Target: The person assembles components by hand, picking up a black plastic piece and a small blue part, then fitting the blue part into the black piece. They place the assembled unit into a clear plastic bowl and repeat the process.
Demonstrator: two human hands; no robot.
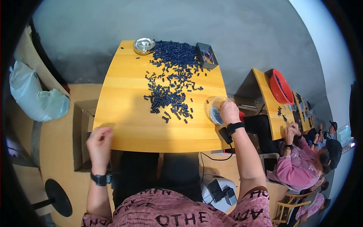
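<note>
Over a clear bowl (pixel 207 108), right hand (pixel 229 112) bunched up; left hand (pixel 100 145) curled near the table (pixel 124 94). Can't tell if either's gripping.

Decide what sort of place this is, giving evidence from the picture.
Probably a small workshop for handwork: small dark pieces lie heaped on the yellow table, and a co-worker sits at another table, where a red basin stands.

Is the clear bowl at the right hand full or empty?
Not empty: small grey-blue pieces show inside the clear bowl. How full, I cannot tell; the right hand hides part.
</note>
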